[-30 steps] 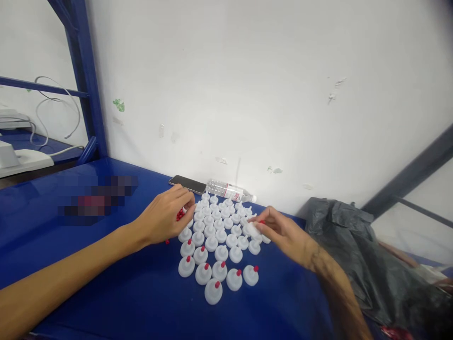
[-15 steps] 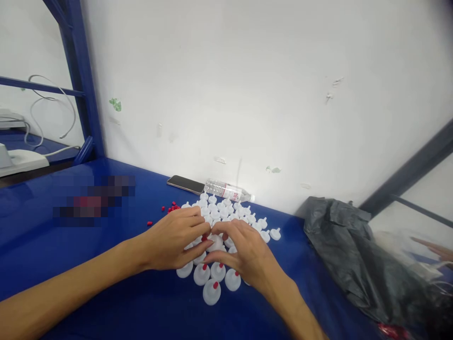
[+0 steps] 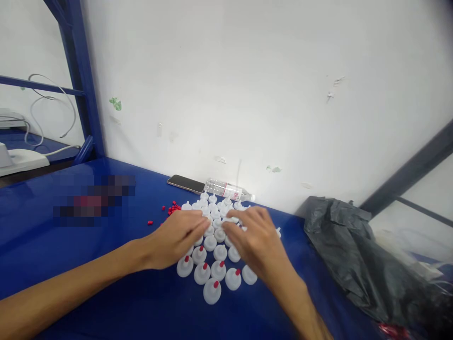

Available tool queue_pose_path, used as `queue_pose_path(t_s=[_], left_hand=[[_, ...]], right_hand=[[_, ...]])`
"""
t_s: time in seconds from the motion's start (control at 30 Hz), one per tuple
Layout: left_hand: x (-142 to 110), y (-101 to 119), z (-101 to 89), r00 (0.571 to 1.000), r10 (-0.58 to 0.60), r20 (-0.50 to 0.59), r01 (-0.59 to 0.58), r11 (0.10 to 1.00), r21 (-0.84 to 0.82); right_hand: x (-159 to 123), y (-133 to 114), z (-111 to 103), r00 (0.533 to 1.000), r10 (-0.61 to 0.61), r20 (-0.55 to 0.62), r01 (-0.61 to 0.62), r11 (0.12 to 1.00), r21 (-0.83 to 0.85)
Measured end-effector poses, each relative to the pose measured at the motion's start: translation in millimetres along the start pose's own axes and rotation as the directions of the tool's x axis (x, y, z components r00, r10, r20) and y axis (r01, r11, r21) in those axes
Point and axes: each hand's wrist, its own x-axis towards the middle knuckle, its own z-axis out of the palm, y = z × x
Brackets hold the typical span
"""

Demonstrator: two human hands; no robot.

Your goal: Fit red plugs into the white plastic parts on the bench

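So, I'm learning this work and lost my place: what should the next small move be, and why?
Probably the left hand should take a loose red cap: several lie close by, and many white pieces show bare tips.

Two hands were seen, one left hand (image 3: 175, 241) and one right hand (image 3: 261, 241). Six white pieces with red caps (image 3: 212, 291) were counted. More than twenty other white pieces (image 3: 210, 243) could be made out, but their exact number was hidden by overlap and by the hands. Two loose red caps (image 3: 150, 222) were seen lying singly, and several more were bunched in one red cluster (image 3: 173, 208), too small to be counted exactly. One phone (image 3: 186, 183), one clear bottle (image 3: 226, 190), one dark plastic bag (image 3: 339, 236) and one blue table (image 3: 141, 297) were also counted.
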Motion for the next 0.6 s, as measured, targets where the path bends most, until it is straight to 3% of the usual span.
queue_pose_path(t_s=[0.1,0.13,0.2,0.27,0.37,0.43,0.53,0.6], left_hand=[[-0.8,-19.0,-23.0,0.98,-0.108,-0.17,0.111,0.994,0.013],[-0.2,-25.1,-31.7,0.967,-0.104,-0.231,0.134,0.984,0.116],[2.5,-33.2,-46.3,0.973,-0.142,-0.182,0.198,0.92,0.339],[6.3,-34.8,-54.2,0.965,-0.251,-0.076,0.256,0.833,0.49],[9.9,-33.6,-53.8,0.917,-0.394,0.06,0.287,0.757,0.587],[8.9,-36.8,-49.3,0.905,-0.412,0.109,0.268,0.748,0.607],[3.2,-47.4,-43.5,0.91,-0.399,0.116,0.243,0.738,0.63],[-1.4,-53.7,-42.4,0.916,-0.383,0.115,0.222,0.727,0.649]], right_hand=[[-14.2,34.5,-14.2,0.965,0.262,0.0,-0.262,0.964,0.036],[-19.2,45.0,-20.4,0.924,0.38,0.04,-0.382,0.921,0.081],[-27.8,60.7,-32.1,0.828,0.534,0.171,-0.559,0.806,0.194],[-34.1,68.7,-40.3,0.784,0.542,0.302,-0.618,0.727,0.3],[-40.0,71.2,-44.3,0.779,0.455,0.43,-0.613,0.697,0.371],[-41.7,70.4,-42.7,0.742,0.43,0.514,-0.641,0.678,0.359],[-41.0,68.2,-36.4,0.655,0.39,0.648,-0.709,0.613,0.348],[-39.4,66.7,-32.1,0.621,0.35,0.701,-0.731,0.58,0.359]])
